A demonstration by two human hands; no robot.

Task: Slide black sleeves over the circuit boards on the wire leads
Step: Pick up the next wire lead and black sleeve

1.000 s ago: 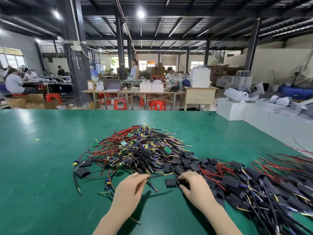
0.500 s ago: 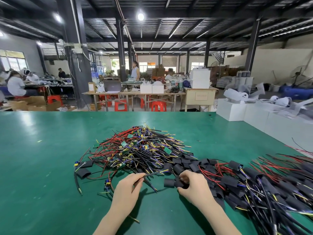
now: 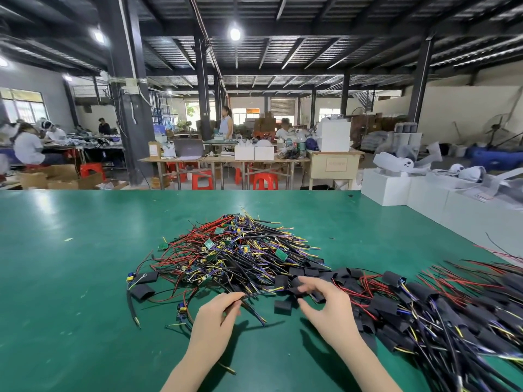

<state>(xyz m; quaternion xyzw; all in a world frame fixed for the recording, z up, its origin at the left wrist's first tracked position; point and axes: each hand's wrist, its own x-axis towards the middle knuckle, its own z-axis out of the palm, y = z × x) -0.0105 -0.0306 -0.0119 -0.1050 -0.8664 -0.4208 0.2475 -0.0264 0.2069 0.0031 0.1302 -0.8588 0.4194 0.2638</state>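
A tangled pile of wire leads (image 3: pixel 235 256) with small green circuit boards (image 3: pixel 281 254) lies in the middle of the green table (image 3: pixel 70 292). My left hand (image 3: pixel 218 315) pinches a thin bundle of black wire leads (image 3: pixel 256 294) at the pile's near edge. A loose black sleeve (image 3: pixel 282 306) rests on the table between my hands. My right hand (image 3: pixel 325 304) hovers just right of it with fingers spread, its fingertips among several black sleeves (image 3: pixel 300 281). To the right lies a heap of sleeved leads (image 3: pixel 441 315).
Two more black sleeves (image 3: pixel 143 291) lie at the pile's left edge. White boxes (image 3: pixel 424 193) line the table's far right side. Beyond the table are other workbenches, red stools and people at work.
My right hand has let go of the black sleeve, which now lies on the table, and has opened. My left hand has kept its pinch on the wire leads and lifted slightly.
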